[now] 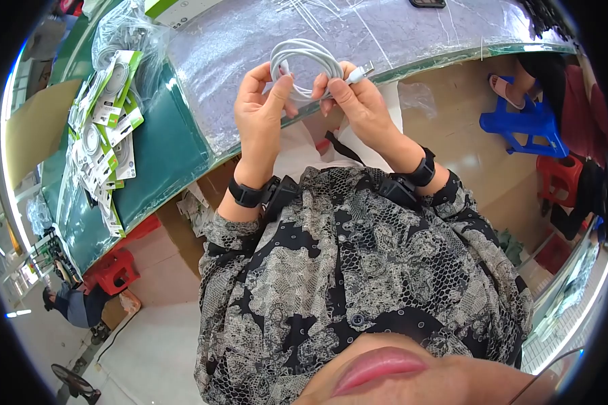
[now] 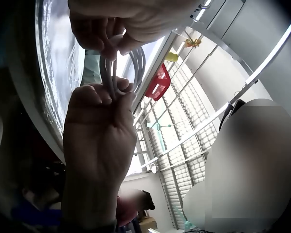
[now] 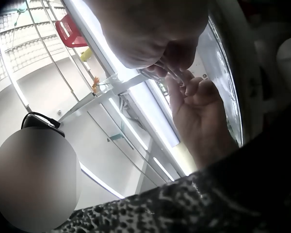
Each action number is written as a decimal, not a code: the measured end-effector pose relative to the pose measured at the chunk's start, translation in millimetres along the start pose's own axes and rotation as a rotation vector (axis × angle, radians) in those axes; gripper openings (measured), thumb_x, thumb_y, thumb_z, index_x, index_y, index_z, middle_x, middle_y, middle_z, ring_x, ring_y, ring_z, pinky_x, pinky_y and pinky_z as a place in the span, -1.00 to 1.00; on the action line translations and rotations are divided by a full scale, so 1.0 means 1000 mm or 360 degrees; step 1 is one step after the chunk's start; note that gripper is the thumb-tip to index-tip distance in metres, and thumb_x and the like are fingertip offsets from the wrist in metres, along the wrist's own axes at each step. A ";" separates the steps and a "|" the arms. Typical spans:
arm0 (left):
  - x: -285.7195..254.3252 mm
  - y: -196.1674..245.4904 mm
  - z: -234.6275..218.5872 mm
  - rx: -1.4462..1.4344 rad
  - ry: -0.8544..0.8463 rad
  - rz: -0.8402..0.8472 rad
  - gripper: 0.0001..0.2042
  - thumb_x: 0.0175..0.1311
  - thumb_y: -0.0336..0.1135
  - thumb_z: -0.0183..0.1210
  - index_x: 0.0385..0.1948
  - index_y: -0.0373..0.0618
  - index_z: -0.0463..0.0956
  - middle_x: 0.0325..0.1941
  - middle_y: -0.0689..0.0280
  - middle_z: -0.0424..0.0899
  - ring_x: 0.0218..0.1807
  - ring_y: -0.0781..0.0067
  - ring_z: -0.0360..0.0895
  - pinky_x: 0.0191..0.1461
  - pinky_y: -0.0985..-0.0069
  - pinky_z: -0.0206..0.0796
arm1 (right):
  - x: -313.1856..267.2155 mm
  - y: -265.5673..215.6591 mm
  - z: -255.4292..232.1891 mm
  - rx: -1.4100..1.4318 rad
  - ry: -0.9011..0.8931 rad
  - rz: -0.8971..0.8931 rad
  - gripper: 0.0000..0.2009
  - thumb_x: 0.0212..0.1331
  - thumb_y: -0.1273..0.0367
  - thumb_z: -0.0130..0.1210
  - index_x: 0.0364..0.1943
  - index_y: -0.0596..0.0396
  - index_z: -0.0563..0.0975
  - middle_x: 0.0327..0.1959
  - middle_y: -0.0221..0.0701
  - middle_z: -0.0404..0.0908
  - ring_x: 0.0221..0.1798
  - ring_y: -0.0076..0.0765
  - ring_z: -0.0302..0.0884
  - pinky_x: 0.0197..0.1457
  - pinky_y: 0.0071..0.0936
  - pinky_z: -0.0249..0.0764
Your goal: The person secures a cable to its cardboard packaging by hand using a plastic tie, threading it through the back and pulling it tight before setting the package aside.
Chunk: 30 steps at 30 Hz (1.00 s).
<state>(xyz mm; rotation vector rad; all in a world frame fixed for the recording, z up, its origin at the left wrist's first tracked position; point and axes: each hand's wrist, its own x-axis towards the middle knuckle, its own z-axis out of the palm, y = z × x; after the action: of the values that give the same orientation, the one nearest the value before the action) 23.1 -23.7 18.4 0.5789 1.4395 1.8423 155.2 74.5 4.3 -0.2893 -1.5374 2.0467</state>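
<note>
A pale grey-white USB charging cable [image 1: 304, 44] is held up in a round coil of several loops, over the near edge of the work table. My left hand [image 1: 260, 108] pinches the coil's left side between thumb and fingers. On the opposite side, my right hand [image 1: 366, 111] grips the loops, its thumb at the front. The cable's USB plug [image 1: 363, 71] sticks out beyond the right fingers, metal end pointing up and right. In the left wrist view, the coil [image 2: 137, 65] spans the gap between both hands.
Packaged cables [image 1: 108, 135] in green and white cards lie piled on the green tabletop [image 1: 172, 158] at left. Several thin white strands [image 1: 311, 15] and a dark phone-like object [image 1: 427, 3] lie towards the back. A blue stool [image 1: 523, 125] stands on the floor at right.
</note>
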 end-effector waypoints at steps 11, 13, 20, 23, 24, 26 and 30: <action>0.022 0.009 -0.012 -0.0124 -0.0221 -0.0187 -0.73 0.22 -0.42 0.16 -0.07 -0.27 0.45 -0.18 0.26 0.62 -0.61 0.73 0.32 -0.53 0.77 0.12 | 0.001 -0.001 -0.004 0.0010 -0.0002 0.0122 -0.76 0.41 0.20 -0.17 -0.20 0.07 0.41 -0.31 -0.51 0.49 -0.38 -0.68 0.36 -0.24 -0.70 0.33; 0.024 0.010 -0.014 -0.0010 -0.0236 -0.0146 -0.75 0.22 -0.44 0.15 -0.09 -0.28 0.46 -0.18 0.23 0.63 -0.62 0.73 0.31 -0.54 0.77 0.11 | 0.001 -0.001 -0.006 0.0010 0.0000 0.0110 -0.76 0.41 0.20 -0.17 -0.20 0.07 0.41 -0.30 -0.51 0.50 -0.38 -0.68 0.36 -0.25 -0.70 0.34; 0.035 0.005 -0.032 -0.0107 -0.0494 -0.0259 -0.76 0.26 -0.34 0.12 -0.12 -0.27 0.46 -0.23 0.20 0.64 -0.63 0.73 0.30 -0.54 0.76 0.10 | 0.003 -0.001 -0.011 0.0301 0.0021 0.0254 -0.76 0.40 0.21 -0.15 -0.17 0.08 0.42 -0.29 -0.49 0.50 -0.39 -0.64 0.38 -0.28 -0.65 0.37; 0.040 -0.006 -0.046 -0.0547 -0.0877 -0.0521 -0.66 0.28 -0.21 0.13 -0.05 -0.26 0.41 -0.20 0.18 0.63 -0.63 0.71 0.30 -0.53 0.76 0.12 | 0.008 0.003 -0.017 0.0537 -0.0015 0.0303 -0.75 0.40 0.21 -0.15 -0.16 0.10 0.43 -0.29 -0.48 0.50 -0.40 -0.63 0.38 -0.28 -0.63 0.37; 0.039 -0.009 -0.044 -0.0759 -0.0860 -0.0519 -0.58 0.27 -0.13 0.13 0.02 -0.24 0.35 -0.14 0.17 0.60 -0.61 0.70 0.31 -0.53 0.75 0.14 | 0.010 0.004 -0.018 0.0652 -0.0035 0.0319 -0.75 0.40 0.21 -0.15 -0.16 0.11 0.43 -0.29 -0.48 0.50 -0.40 -0.62 0.38 -0.28 -0.62 0.37; 0.038 -0.013 -0.038 -0.1182 -0.0818 -0.0512 -0.42 0.25 0.02 0.13 0.15 -0.20 0.23 -0.03 0.15 0.54 -0.57 0.68 0.34 -0.51 0.73 0.16 | 0.010 0.005 -0.019 0.0606 -0.0024 0.0300 -0.74 0.40 0.21 -0.15 -0.15 0.12 0.43 -0.29 -0.47 0.50 -0.40 -0.61 0.38 -0.28 -0.61 0.37; 0.020 -0.020 -0.018 -0.0956 -0.0774 -0.0216 -0.23 0.18 0.12 0.14 0.30 -0.12 0.01 0.19 0.15 0.38 -0.47 0.65 0.36 -0.44 0.71 0.22 | 0.015 0.006 -0.016 0.0559 0.0032 0.0237 -0.72 0.40 0.21 -0.15 -0.14 0.14 0.43 -0.29 -0.46 0.50 -0.40 -0.60 0.38 -0.28 -0.59 0.37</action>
<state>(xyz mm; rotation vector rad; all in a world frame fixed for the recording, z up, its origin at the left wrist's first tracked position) 2.3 -17.5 -7.5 0.5496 0.5535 1.7471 149.2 94.5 -4.3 -0.2928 -1.1451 2.3747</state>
